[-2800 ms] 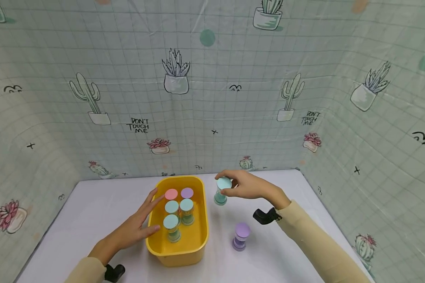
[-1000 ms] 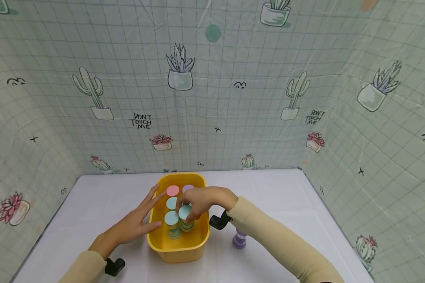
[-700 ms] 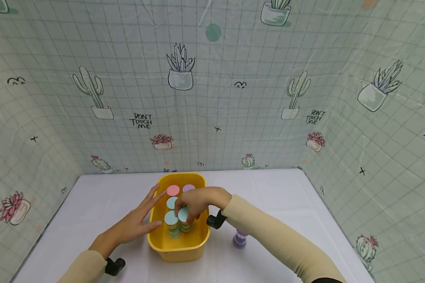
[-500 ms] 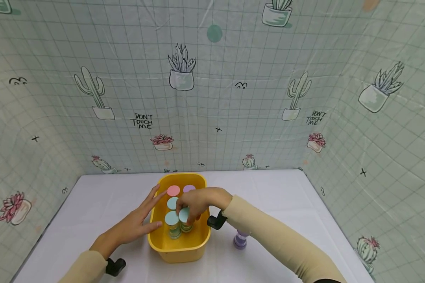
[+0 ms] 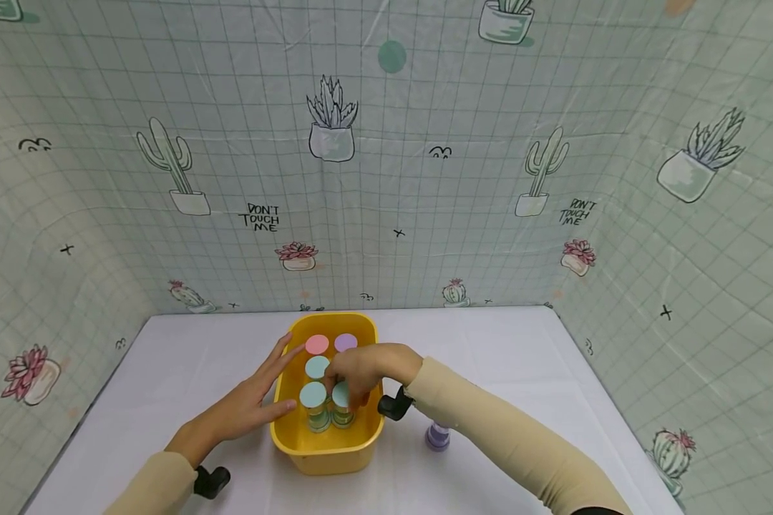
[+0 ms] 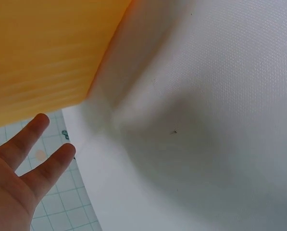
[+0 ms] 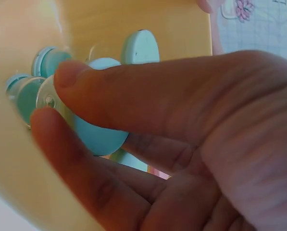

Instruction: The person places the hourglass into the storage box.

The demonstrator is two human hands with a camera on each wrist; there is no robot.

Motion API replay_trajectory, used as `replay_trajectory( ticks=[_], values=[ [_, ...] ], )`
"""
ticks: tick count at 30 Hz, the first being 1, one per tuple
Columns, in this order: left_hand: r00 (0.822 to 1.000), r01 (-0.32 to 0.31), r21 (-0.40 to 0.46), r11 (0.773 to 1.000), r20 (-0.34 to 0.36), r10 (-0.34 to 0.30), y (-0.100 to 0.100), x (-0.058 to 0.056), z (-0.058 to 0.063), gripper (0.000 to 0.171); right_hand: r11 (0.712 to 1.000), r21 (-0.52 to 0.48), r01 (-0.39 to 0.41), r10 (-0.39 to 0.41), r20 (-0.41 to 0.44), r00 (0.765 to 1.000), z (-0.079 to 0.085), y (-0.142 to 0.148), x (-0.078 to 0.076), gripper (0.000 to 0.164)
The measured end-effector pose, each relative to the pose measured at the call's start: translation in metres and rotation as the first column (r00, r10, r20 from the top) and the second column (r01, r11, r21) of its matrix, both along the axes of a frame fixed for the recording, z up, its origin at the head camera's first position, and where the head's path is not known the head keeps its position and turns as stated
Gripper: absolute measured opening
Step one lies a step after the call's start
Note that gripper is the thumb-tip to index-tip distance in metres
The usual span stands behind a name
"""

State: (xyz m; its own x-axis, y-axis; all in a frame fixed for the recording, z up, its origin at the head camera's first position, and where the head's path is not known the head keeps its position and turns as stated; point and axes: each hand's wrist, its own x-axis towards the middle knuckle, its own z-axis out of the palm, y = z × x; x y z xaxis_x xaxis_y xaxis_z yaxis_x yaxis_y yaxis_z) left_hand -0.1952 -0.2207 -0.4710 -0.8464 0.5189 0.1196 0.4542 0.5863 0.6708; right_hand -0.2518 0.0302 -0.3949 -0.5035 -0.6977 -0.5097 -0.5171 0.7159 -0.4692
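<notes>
In the head view, several capped sand timers stand in the yellow bin [image 5: 325, 465]. My right hand [image 5: 359, 372] reaches inside and pinches a teal-capped sand timer [image 5: 342, 418] between thumb and fingers. Close to its left stands another teal-capped timer [image 5: 313, 397]. A third teal cap [image 5: 317, 367] shows behind them, with a pink cap [image 5: 317, 345] and a purple cap [image 5: 346, 342] at the far end. My left hand [image 5: 251, 404] has its fingers spread at the bin's left rim. The left wrist view shows two straight fingers [image 6: 49, 166] by the bin's wall [image 6: 52, 53].
A purple sand timer [image 5: 437, 437] stands on the white table [image 5: 496, 357] to the right of the bin, partly hidden by the right sleeve. A patterned cloth [image 5: 386, 186] with cactus drawings hangs behind the table and along both sides.
Earlier my right hand held the teal timer over the table right of the bin. It has carried it into the bin and, lately, shifted it slightly right, away from its neighbour. My left hand stays put.
</notes>
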Motion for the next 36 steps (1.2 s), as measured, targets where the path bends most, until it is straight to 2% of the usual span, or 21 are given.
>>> replay_trajectory(
  ticks=[4, 7, 10, 14, 16, 21, 24, 29, 32, 36],
  values=[
    [1.000, 0.000, 0.002, 1.000, 0.002, 0.000, 0.000, 0.000, -0.001, 0.081, 1.000, -0.002, 0.021, -0.021, 0.005, 1.000, 0.000, 0.000, 0.001, 0.031],
    [1.000, -0.003, 0.002, 1.000, 0.002, 0.003, 0.000, 0.000, -0.001, 0.082, 1.000, 0.001, 0.015, -0.015, -0.023, 1.000, 0.001, -0.001, 0.003, 0.030],
    [1.000, -0.007, -0.007, 1.000, 0.000, 0.007, 0.000, 0.002, -0.001, 0.082, 1.000, 0.010, -0.019, 0.020, -0.081, 0.997, 0.004, -0.001, 0.005, 0.031],
    [1.000, -0.013, -0.018, 1.000, -0.004, 0.013, 0.000, 0.002, 0.000, 0.082, 0.998, 0.015, -0.068, 0.070, -0.179, 0.981, 0.009, 0.000, 0.006, 0.033],
    [1.000, -0.015, -0.020, 1.000, -0.006, 0.015, 0.000, 0.001, 0.001, 0.082, 0.997, 0.004, -0.081, 0.080, -0.205, 0.975, 0.011, 0.001, 0.005, 0.032],
    [1.000, -0.017, -0.015, 1.000, -0.002, 0.017, 0.000, 0.000, 0.001, 0.082, 0.992, -0.076, -0.099, 0.081, -0.209, 0.974, 0.016, 0.010, 0.004, 0.025],
    [1.000, -0.018, -0.001, 1.000, -0.001, 0.018, 0.000, 0.001, 0.001, 0.082, 0.986, -0.138, -0.094, 0.061, -0.230, 0.971, 0.020, 0.021, 0.005, 0.023],
    [1.000, -0.019, 0.016, 1.000, -0.003, 0.019, 0.002, 0.002, -0.003, 0.082, 0.968, -0.244, -0.053, -0.019, -0.285, 0.958, 0.029, 0.051, 0.009, 0.027],
    [1.000, -0.021, 0.019, 1.000, -0.004, 0.021, 0.003, 0.002, -0.005, 0.083, 0.958, -0.286, -0.026, -0.069, -0.317, 0.946, 0.032, 0.076, 0.010, 0.029],
    [1.000, -0.021, 0.015, 1.000, -0.017, 0.022, 0.003, 0.001, -0.005, 0.083, 0.955, -0.293, 0.040, -0.135, -0.314, 0.940, 0.031, 0.111, 0.013, 0.033]
  ],
)
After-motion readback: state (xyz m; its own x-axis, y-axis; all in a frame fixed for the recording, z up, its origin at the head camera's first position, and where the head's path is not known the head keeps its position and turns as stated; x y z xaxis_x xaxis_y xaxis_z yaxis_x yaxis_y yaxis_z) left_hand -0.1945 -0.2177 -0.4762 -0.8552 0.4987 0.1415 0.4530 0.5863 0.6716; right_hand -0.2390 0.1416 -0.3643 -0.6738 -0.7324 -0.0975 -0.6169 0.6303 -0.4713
